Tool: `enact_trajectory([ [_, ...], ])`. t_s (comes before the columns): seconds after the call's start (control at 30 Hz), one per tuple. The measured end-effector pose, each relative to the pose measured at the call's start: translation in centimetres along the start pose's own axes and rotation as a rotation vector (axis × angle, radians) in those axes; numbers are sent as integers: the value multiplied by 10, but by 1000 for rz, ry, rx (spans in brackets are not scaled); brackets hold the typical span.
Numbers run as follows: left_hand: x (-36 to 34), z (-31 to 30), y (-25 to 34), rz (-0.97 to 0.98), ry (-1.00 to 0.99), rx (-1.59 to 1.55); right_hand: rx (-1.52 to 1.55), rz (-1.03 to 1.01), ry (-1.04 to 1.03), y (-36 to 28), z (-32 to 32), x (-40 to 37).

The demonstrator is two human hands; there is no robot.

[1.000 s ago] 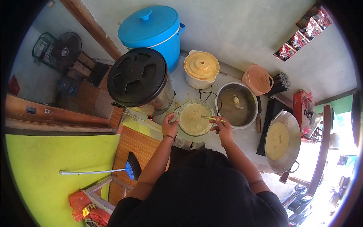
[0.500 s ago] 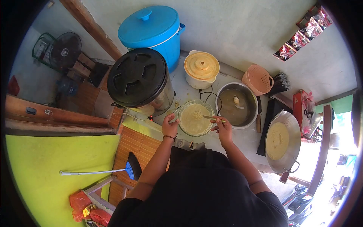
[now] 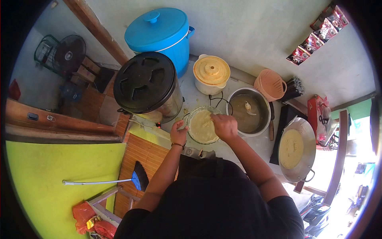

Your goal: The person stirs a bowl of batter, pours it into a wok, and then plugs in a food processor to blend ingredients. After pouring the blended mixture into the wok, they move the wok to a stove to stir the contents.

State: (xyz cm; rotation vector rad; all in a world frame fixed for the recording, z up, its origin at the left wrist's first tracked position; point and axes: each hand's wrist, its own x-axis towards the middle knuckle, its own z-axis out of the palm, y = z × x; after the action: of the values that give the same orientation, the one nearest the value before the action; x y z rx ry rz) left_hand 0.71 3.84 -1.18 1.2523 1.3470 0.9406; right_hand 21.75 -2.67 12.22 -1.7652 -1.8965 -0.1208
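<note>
A clear glass bowl [image 3: 193, 137] with a wavy rim stands on the counter before me, holding thick pale batter [image 3: 202, 126] with a lumpy patch in the middle. My left hand [image 3: 178, 133], with a dark bracelet at the wrist, is curled at the bowl's left edge and steadies it. Over the right side of the bowl, my right hand [image 3: 225, 126] is closed, palm turned down. It grips a spoon with a light green handle, seen in the earlier frame; the hand now hides nearly all of it.
Behind stand a black-lidded container [image 3: 145, 81], a blue lidded bucket [image 3: 157, 30] and a cream lidded pot [image 3: 211, 71]. Rightward are a metal pot of murky liquid [image 3: 242, 111], a pink basket [image 3: 270, 84] and a wok of pale batter [image 3: 308, 155]. A cable [image 3: 217, 98] lies behind the bowl.
My right hand has moved left and up over the bowl and turned palm down, covering the spoon. My left hand has stayed at the bowl's left edge.
</note>
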Motion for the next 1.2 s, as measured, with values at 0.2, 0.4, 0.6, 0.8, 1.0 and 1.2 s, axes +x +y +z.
enact_trajectory([
  [0.2,-2,-1,8,3,-5,47,56,-391,-402,-15,12,3],
  [0.4,-3,1,3,-14,14,29,93,-399,-347,12,-1,15],
  [0.6,-2,1,3,-2,16,12,-68,-153,-303,32,-21,6],
  [0.8,-4,1,7,-36,18,34,110,129,-327,10,-21,-22],
  [1.0,-2,0,5,6,8,39,531,411,-310,-6,-10,-26],
  [1.2,-2,0,5,11,3,46,194,261,-273,-3,-45,3],
])
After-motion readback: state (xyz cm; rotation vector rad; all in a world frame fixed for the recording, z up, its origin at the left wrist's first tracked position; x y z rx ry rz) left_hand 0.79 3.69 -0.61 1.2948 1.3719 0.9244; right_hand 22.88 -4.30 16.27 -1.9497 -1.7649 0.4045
